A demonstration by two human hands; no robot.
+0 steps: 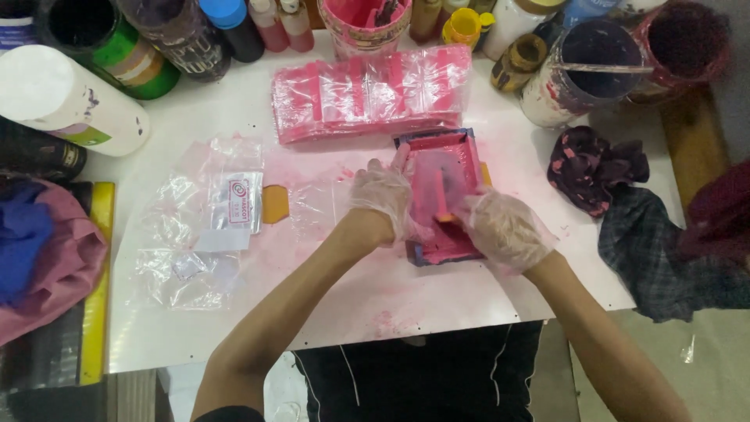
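Bags: loose clear plastic bags lie crumpled on the white table, left of the hands.
Left hand: gloved left hand curls closed on the near-left edge of the small printing frame, steadying it.
Frame: rectangular, blue-edged, smeared with pink ink, lying flat at table centre; likely light and stiff but slippery with ink, best held by its outer rails.
Right hand: gloved right hand closes around an orange-handled squeegee on the screen.
Behind: stack of pink-printed packets.
Right: dark stained rags.
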